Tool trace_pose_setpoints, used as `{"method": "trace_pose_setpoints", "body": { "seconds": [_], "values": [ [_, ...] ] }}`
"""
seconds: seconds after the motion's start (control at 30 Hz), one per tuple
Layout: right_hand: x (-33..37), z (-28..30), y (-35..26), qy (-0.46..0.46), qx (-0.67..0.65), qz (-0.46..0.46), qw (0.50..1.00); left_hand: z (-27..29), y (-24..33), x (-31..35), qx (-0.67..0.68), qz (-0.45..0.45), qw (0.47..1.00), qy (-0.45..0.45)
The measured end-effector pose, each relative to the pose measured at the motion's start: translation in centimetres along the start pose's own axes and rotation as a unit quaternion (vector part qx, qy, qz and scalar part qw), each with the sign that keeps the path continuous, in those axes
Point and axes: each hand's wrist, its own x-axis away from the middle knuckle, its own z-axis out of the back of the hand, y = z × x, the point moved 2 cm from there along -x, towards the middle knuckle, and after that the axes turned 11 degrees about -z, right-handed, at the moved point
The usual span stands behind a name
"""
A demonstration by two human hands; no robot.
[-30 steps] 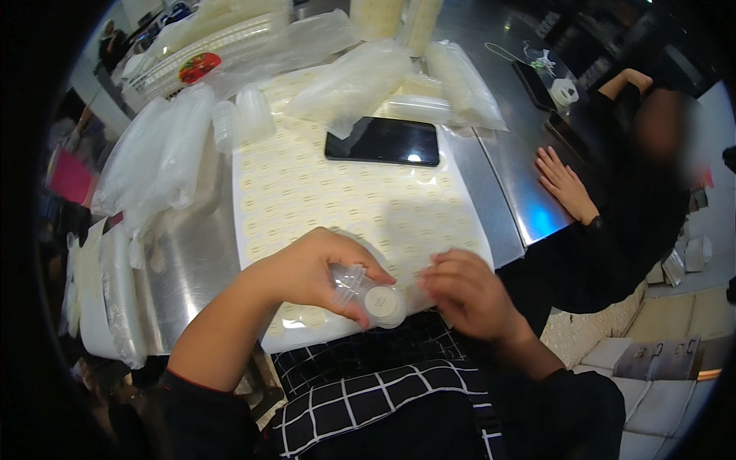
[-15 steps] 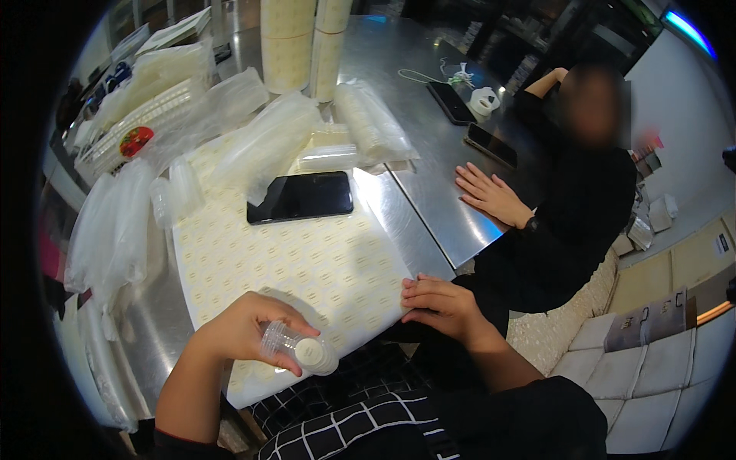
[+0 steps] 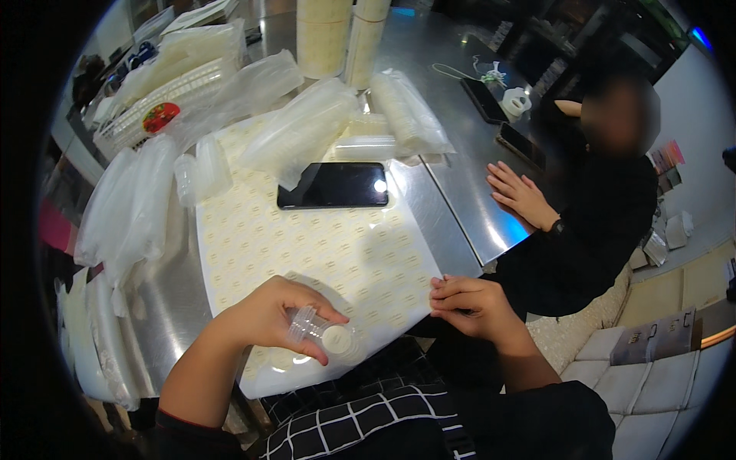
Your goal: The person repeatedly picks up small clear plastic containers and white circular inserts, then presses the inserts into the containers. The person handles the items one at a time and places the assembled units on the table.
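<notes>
My left hand point(image 3: 285, 313) is wrapped round a short stack of clear plastic cups point(image 3: 306, 326), tilted toward the right. A round cream sticker point(image 3: 335, 338) shows on the end cup. Under that hand lies a large sheet of cream stickers point(image 3: 307, 249) in rows, with its near edge hanging over the table edge. At the sheet's right corner, my right hand point(image 3: 474, 305) has its thumb and fingertips pinched together. Whatever is between those fingertips is too small to make out. A black phone point(image 3: 333, 185) lies on the far part of the sheet.
Bagged stacks of clear cups point(image 3: 303, 126) surround the sheet's far and left sides, near a white basket point(image 3: 172, 107). Sticker rolls point(image 3: 320, 42) stand behind. Across the metal table point(image 3: 460, 207) a co-worker's hand point(image 3: 525, 195) rests beside a phone point(image 3: 521, 146).
The view has shifted, so the table things sit farther right in the picture. My right fingertips have drawn closer together at the sheet's corner. My left hand still holds the cups.
</notes>
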Motion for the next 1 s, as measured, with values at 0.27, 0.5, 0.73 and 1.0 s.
{"method": "trace_pose_setpoints", "body": {
  "seconds": [0.27, 0.5, 0.73, 1.0],
  "values": [
    [-0.8, 1.1, -0.1, -0.055, -0.044, -0.075, 0.995, -0.6, 0.1, -0.4, -0.017, -0.057, 0.998, 0.028],
    [-1.2, 0.5, -0.8, 0.028, -0.175, -0.125, 0.976, -0.7, 0.3, -0.4, -0.029, -0.060, 0.998, 0.020],
    [-1.7, 1.1, -3.0, -0.099, 0.066, -0.105, 0.987, -0.7, 0.2, -0.5, -0.029, -0.077, 0.996, 0.022],
    [-1.6, 1.9, 0.5, -0.105, -0.072, -0.157, 0.979, -0.7, 0.2, -0.4, -0.018, -0.067, 0.997, 0.021]
  ]
}}
